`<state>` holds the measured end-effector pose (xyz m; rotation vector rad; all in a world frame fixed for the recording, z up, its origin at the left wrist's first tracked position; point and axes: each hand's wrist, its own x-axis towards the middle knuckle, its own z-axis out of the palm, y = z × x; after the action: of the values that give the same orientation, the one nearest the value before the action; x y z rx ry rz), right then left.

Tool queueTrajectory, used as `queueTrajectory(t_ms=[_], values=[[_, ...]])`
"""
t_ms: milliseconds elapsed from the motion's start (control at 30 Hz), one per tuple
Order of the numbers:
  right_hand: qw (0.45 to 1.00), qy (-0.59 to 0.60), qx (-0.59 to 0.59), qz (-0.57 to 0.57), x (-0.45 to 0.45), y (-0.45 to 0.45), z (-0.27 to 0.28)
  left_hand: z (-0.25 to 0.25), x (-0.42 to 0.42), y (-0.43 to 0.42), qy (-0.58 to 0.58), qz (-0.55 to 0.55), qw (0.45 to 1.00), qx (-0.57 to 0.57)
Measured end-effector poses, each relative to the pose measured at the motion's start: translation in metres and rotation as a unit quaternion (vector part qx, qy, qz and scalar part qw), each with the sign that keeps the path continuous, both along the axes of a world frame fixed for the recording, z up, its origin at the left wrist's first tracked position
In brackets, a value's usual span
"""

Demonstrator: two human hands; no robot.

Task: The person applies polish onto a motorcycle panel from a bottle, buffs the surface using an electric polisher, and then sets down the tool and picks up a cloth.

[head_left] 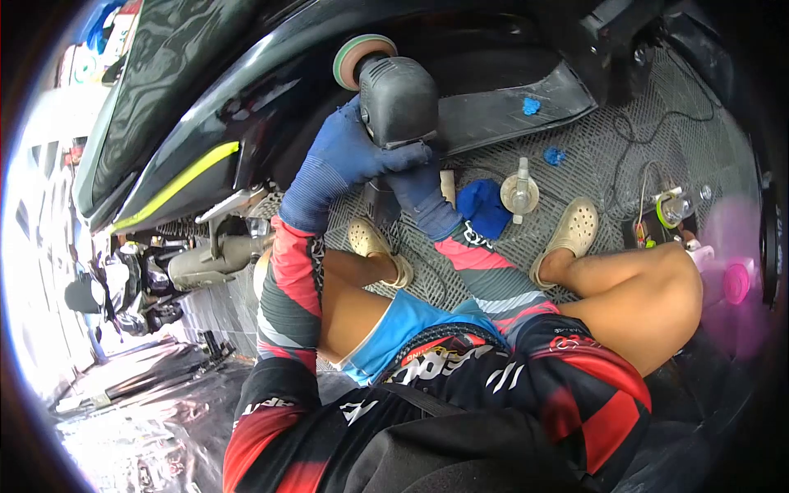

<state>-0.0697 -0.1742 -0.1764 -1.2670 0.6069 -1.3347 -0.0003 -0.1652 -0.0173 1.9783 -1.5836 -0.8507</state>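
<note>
Your left hand (339, 149) and right hand (417, 182) grip the polisher (400, 99), pad (353, 59) beyond them; how much is done or left is unclear.

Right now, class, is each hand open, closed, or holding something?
Left hand: closed, holding the polisher.
Right hand: at the polisher, fingers mostly hidden; open or closed cannot be told.

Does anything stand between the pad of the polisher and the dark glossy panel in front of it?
Nothing visible does: the pad of the polisher is right by the dark glossy panel. Whether they touch, I cannot tell.
</note>
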Motion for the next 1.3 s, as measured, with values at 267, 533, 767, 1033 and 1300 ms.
queueTrajectory(t_ms=[267, 533, 767, 1033, 1300], values=[[0.993, -0.085, 0.08, -0.009, -0.03, -0.036, -0.004, -0.018, -0.025, -0.059, -0.006, -0.07, 0.998, 0.005], [0.97, -0.178, 0.146, -0.071, -0.055, -0.068, -0.006, -0.03, -0.056, -0.114, -0.086, -0.104, 0.99, 0.041], [0.961, -0.183, 0.181, -0.102, -0.052, -0.068, -0.004, -0.027, -0.066, -0.122, -0.098, -0.127, 0.985, 0.068], [0.992, -0.094, 0.086, 0.001, -0.018, -0.021, 0.008, -0.014, -0.01, -0.046, -0.059, -0.056, 0.997, -0.005], [0.996, -0.011, 0.03, 0.084, 0.018, 0.032, 0.016, -0.01, 0.025, 0.031, -0.091, 0.036, 0.994, -0.043]])
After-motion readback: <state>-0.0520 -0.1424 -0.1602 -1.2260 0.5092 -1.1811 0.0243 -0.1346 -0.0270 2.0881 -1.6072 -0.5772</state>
